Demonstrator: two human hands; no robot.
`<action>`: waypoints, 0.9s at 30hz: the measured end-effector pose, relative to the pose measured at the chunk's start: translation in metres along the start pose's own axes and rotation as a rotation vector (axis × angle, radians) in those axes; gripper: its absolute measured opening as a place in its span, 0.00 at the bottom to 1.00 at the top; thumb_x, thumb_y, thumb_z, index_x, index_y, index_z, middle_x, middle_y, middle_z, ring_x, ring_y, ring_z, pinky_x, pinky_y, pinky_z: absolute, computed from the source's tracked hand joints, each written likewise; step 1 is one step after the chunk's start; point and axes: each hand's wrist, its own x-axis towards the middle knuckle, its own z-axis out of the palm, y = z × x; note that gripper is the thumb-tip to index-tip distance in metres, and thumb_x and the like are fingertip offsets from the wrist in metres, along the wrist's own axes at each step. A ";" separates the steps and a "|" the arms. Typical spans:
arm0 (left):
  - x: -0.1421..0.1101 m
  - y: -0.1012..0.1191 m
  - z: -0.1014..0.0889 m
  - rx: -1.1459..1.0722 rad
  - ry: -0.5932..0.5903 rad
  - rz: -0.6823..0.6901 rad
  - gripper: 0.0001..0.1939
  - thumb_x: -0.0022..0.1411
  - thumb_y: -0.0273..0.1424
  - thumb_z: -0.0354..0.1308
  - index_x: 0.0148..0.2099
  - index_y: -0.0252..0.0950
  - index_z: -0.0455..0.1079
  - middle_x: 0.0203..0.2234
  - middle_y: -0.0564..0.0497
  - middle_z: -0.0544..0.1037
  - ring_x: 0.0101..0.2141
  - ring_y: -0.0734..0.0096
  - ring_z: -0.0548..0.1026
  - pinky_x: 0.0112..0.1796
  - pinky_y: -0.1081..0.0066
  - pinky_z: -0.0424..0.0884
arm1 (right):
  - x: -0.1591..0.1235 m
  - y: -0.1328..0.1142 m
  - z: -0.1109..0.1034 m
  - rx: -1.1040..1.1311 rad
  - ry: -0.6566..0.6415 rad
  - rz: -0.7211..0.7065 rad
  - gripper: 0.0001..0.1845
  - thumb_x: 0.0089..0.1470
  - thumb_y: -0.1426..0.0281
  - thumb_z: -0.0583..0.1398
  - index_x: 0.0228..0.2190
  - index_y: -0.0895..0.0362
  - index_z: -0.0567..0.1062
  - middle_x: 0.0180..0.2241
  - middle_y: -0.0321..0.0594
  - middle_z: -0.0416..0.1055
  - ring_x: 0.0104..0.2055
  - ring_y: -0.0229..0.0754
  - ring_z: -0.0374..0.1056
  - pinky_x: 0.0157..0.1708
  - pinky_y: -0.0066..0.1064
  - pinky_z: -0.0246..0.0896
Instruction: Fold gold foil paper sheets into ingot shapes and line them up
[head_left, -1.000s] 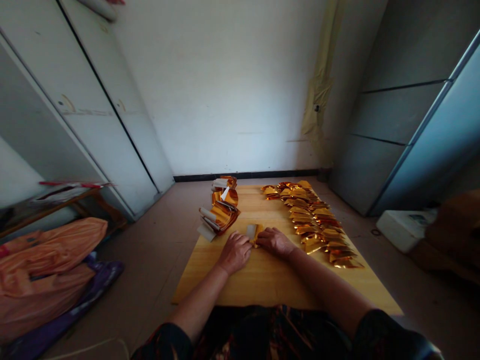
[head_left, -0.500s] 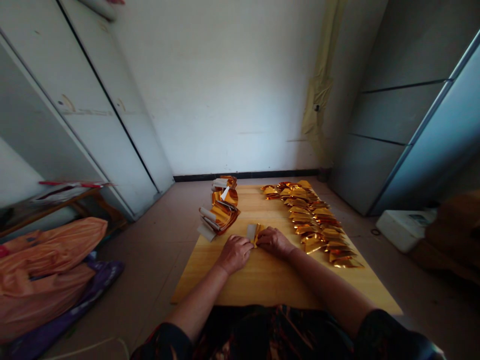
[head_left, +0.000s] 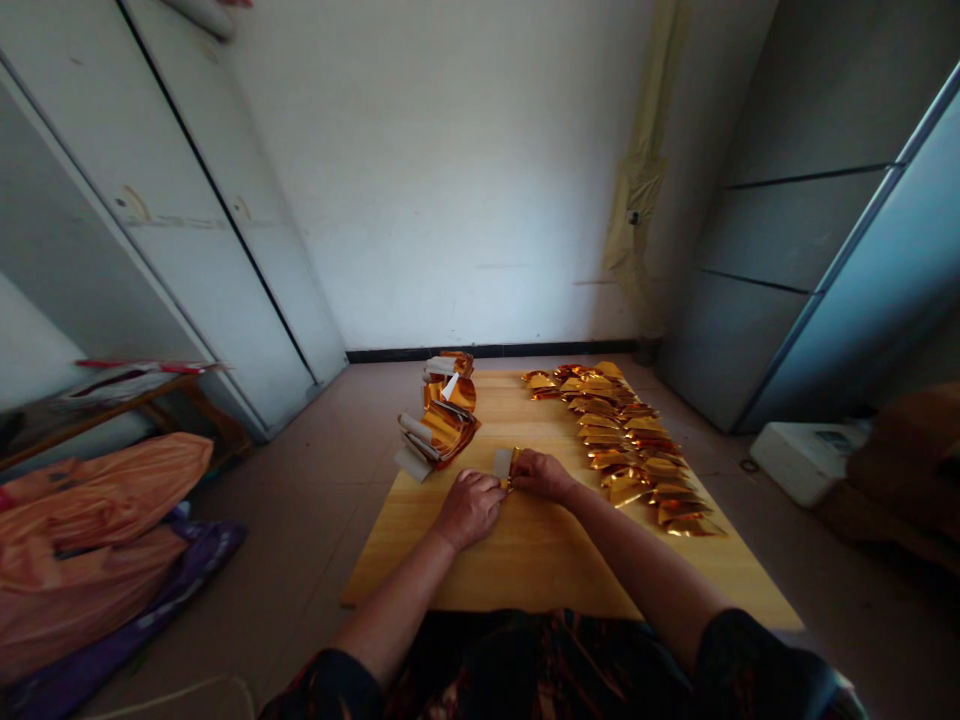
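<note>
We are looking down on a pale wooden tabletop (head_left: 525, 570), lower centre of the frame, grain showing. At its middle a small grey-and-gold sheet (head_left: 502, 461) is lying between the hands. The left hand (head_left: 471, 508) is touching its lower edge, fingers bent and close together; whether pinching or only pressing, we cannot tell. The right hand (head_left: 543, 474) is pinching the gold side, fingers bunched.

Left of centre, loose stacks of gold sheets (head_left: 450, 432) are curling; right of centre, folded gold pieces (head_left: 630, 440) are lying in overlapping rows. Around this we are noting a dull tiled floor (head_left: 300, 520), a white wall (head_left: 450, 200) with dark skirting, grey cabinets (head_left: 187, 200) at upper left, orange plastic (head_left: 135, 490) at lower left, a white box (head_left: 802, 455) sitting at right.
</note>
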 end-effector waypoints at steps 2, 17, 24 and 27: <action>-0.001 0.000 0.000 -0.001 0.007 0.006 0.12 0.62 0.28 0.49 0.40 0.41 0.75 0.32 0.47 0.75 0.38 0.68 0.71 0.45 0.63 0.62 | 0.002 -0.002 -0.001 0.001 -0.014 0.074 0.06 0.50 0.68 0.62 0.31 0.56 0.77 0.33 0.36 0.72 0.32 0.35 0.65 0.30 0.23 0.54; 0.000 0.006 -0.004 0.030 0.030 0.018 0.10 0.60 0.29 0.51 0.38 0.39 0.74 0.31 0.47 0.76 0.37 0.66 0.72 0.44 0.61 0.62 | 0.002 -0.029 -0.013 -0.089 -0.050 0.282 0.07 0.49 0.69 0.59 0.31 0.54 0.77 0.36 0.37 0.75 0.35 0.39 0.69 0.30 0.25 0.55; -0.002 0.010 -0.006 0.032 0.023 0.013 0.11 0.56 0.25 0.52 0.41 0.37 0.71 0.37 0.46 0.77 0.40 0.63 0.72 0.45 0.59 0.63 | 0.003 -0.029 -0.015 -0.085 -0.075 0.313 0.10 0.48 0.67 0.60 0.34 0.53 0.77 0.38 0.38 0.75 0.37 0.40 0.69 0.32 0.25 0.55; -0.002 0.012 -0.009 0.027 -0.007 -0.018 0.14 0.55 0.24 0.52 0.45 0.38 0.69 0.37 0.47 0.77 0.41 0.64 0.72 0.46 0.60 0.63 | 0.004 -0.029 -0.015 -0.068 -0.085 0.313 0.09 0.47 0.67 0.61 0.33 0.53 0.78 0.37 0.37 0.75 0.37 0.39 0.69 0.31 0.25 0.56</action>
